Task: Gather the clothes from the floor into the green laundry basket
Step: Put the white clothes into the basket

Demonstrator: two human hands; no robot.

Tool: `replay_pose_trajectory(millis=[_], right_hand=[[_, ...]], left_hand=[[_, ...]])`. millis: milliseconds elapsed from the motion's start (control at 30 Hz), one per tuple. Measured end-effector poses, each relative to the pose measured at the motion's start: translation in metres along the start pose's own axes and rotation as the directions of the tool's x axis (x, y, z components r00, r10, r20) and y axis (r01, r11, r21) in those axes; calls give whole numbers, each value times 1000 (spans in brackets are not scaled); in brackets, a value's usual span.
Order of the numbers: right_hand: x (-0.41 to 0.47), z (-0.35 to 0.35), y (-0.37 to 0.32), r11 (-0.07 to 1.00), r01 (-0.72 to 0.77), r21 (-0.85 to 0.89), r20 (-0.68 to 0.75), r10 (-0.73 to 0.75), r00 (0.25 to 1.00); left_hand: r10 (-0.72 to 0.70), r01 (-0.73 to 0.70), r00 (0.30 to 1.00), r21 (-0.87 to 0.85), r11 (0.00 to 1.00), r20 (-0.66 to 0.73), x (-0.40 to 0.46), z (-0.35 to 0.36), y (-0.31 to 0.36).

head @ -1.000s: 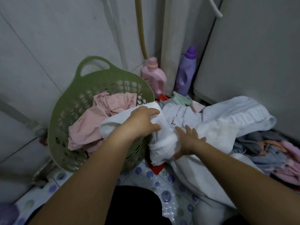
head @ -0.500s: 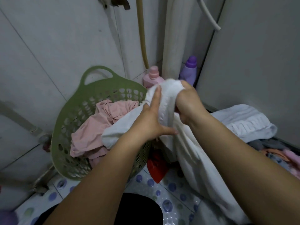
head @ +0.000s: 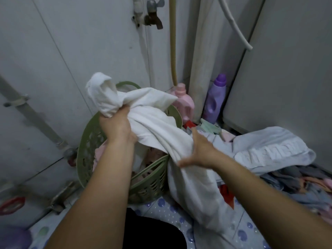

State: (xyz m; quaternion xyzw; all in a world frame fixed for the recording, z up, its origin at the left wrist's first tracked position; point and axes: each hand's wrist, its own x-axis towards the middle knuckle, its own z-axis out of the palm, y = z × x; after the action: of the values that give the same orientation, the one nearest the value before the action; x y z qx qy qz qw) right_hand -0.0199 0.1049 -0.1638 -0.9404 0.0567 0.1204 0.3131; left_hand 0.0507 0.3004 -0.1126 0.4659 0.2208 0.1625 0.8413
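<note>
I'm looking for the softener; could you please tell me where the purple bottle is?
The purple bottle stands on the floor in the far corner, right of the pink bottle, beyond the green laundry basket.

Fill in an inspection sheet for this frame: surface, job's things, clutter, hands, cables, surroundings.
Surface: floor with blue dot pattern, mostly covered.
Job's things: green laundry basket holds pink clothing; white cloth stretched over its rim, its tail on the floor; clothes pile at right.
Clutter: pink bottle and purple bottle in the corner.
Hands: left hand bunches the cloth's raised end; right hand grips it lower down.
Cables: yellowish hose, white hose.
Surroundings: wall tap; white appliance panel.
</note>
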Motion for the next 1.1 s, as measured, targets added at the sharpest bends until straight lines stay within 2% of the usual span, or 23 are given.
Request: replay_pose_trajectory(millis=[67, 133, 233, 300, 367, 400, 467, 500, 533, 633, 667, 700, 733, 767, 800, 867, 967, 1033, 1067, 1100], right_hand=[[-2, 37, 32, 976, -211, -61, 51, 214, 975], [-2, 69, 56, 942, -335, -24, 67, 336, 939], [-6, 95, 66, 956, -289, 45, 75, 285, 956], [-5, 99, 63, 915, -313, 254, -21, 329, 944], [3, 88, 56, 730, -342, 592, -108, 492, 864], [7, 77, 48, 610, -286, 739, -126, 542, 831], [13, 45, 24, 377, -94, 922, -159, 586, 795], [15, 27, 8, 279, 16, 960, -181, 576, 797], [15, 11, -11, 232, 116, 966, -227, 542, 809], [-4, -34, -80, 234, 386, 893, -448, 354, 821], [-11, -46, -104, 151, 431, 889, -457, 283, 843], [-13, -52, -120, -12, 428, 904, -418, 199, 887], [-14, -57, -137, -117, 374, 920, -362, 113, 925], [-14, -59, -153, -123, 314, 941, -311, 44, 950], [-12, -56, -165, -76, 259, 963, -262, -19, 965], [-5, -39, -181, 92, 219, 971, -211, -93, 973], [8, -14, -181, 299, 183, 936, -149, -133, 980], [22, 2, -167, 443, 64, 894, 21, -184, 983], [29, 10, -154, 655, 78, 752, 88, -216, 972], [33, 18, -143, 847, 89, 524, 201, -224, 954]], left_hand=[[-53, 52, 999, -83, 995, -5, -1, -4, 5], [-98, 96, 995, -97, 991, -18, -7, -8, 9], [-93, 89, 995, -78, 993, -43, -12, -15, 11], [-74, 71, 995, -57, 996, -60, -13, -22, 13], [-37, 37, 996, -7, 999, -76, -14, -29, 15], [-17, 19, 997, 24, 1000, -81, -14, -33, 16], [28, -20, 996, 98, 995, -86, -14, -39, 18], [50, -38, 995, 128, 991, -89, -14, -42, 18], [66, -52, 993, 150, 987, -95, -12, -44, 19], [90, -72, 992, 183, 980, -89, -12, -45, 22], [97, -80, 992, 187, 979, -82, -11, -45, 23], [103, -87, 992, 192, 978, -77, -12, -45, 23], [110, -94, 991, 191, 977, -75, -12, -45, 23], [117, -101, 991, 194, 976, -71, -14, -45, 25], [125, -110, 990, 195, 975, -69, -13, -45, 25], [159, -146, 986, 224, 964, -42, -13, -45, 27], [153, -142, 988, 222, 965, -35, -10, -48, 28], [74, -65, 996, 169, 984, -49, -5, -52, 26], [33, -20, 997, 174, 985, -70, -1, -55, 24], [8, 14, 996, 243, 970, -90, 2, -58, 24]])
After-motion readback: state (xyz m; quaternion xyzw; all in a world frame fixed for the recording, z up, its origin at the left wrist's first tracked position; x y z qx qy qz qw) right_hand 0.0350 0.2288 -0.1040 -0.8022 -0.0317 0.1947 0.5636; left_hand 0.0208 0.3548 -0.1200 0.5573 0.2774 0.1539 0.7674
